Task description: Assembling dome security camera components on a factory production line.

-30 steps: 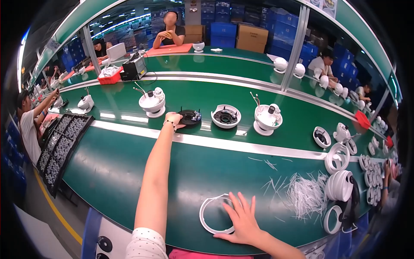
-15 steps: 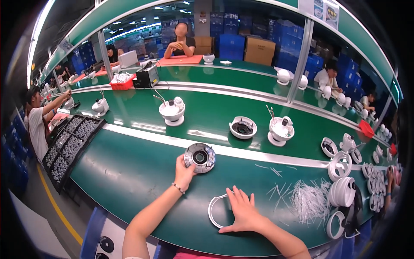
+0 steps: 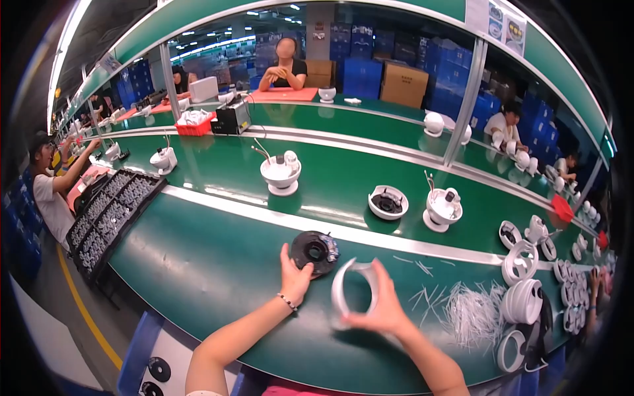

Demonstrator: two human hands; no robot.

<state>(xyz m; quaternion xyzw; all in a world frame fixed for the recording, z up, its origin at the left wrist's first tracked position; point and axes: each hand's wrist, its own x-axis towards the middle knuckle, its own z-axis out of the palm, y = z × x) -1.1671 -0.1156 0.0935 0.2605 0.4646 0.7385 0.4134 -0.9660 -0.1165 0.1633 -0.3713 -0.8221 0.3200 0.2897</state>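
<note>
My left hand grips the near edge of a round black part with a lens-like centre, on the green bench in front of me. My right hand holds a white plastic ring tilted up off the bench, right beside the black part. Both forearms come in from the lower edge.
White rings and a heap of thin white ties lie to the right. White dome housings and a white bowl-shaped part ride the green belt beyond. A tray of small parts sits left. Other people work around.
My left hand has pulled the black part from the belt down to the near bench. My right hand has lifted the white ring off the bench and tilted it up.
</note>
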